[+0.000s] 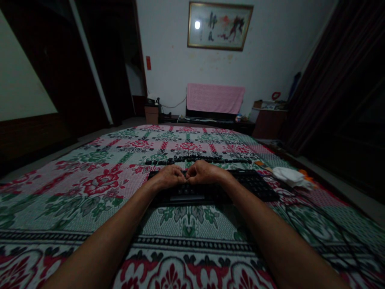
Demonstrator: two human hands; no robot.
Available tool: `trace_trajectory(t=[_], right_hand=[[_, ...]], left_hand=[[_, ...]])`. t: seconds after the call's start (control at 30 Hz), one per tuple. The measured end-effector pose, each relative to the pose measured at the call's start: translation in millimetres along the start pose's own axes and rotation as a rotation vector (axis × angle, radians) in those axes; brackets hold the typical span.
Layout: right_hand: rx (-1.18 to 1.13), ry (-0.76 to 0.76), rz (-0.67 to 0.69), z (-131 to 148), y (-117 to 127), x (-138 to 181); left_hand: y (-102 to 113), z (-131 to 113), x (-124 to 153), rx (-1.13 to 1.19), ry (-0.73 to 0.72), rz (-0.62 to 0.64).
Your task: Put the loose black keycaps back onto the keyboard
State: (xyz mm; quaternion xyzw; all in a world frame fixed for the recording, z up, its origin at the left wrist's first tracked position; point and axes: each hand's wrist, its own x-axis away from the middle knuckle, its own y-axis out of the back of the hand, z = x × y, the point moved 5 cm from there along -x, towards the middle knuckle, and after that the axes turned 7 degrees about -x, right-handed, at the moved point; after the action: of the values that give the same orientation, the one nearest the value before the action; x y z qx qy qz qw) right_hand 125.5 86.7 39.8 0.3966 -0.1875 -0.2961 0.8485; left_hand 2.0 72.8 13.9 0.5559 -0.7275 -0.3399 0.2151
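A black keyboard [216,194] lies on the patterned bedspread in front of me, part of it covered by my hands. My left hand [171,176] is over its left half, fingers pinched together. Right beside it, my right hand [203,172] is also closed in a pinch, thumb and fingertips almost meeting those of the left. Whatever sits between the fingertips is too small and dark to make out. Behind the keyboard runs a row of loose black keycaps [159,162], partly hidden by my hands.
White crumpled cloth [288,176] lies right of the keyboard, near an orange item [307,176]. A black cable [327,224] loops over the bedspread [99,184] at the right. Beyond the bed, a pink towel [215,98] hangs over a dark screen; a framed picture [221,26] is on the wall.
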Motion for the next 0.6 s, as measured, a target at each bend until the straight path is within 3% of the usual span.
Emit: trace_trajectory(t=[0.3,0.47,0.6], right_hand=[[-0.015,-0.049,-0.018,-5.2,4.6,1.6],[-0.003,0.01,-0.068,-5.6,10.6,0.5],[-0.129,0.034,-0.118,-10.4,15.5,-1.1]], left_hand=[[3.3,-1.8,1.3,0.015,0.031,0.006],[7.2,-4.9,4.6,0.073,0.11,0.026],[13.2,-8.4,8.6,0.149,0.167,-0.06]])
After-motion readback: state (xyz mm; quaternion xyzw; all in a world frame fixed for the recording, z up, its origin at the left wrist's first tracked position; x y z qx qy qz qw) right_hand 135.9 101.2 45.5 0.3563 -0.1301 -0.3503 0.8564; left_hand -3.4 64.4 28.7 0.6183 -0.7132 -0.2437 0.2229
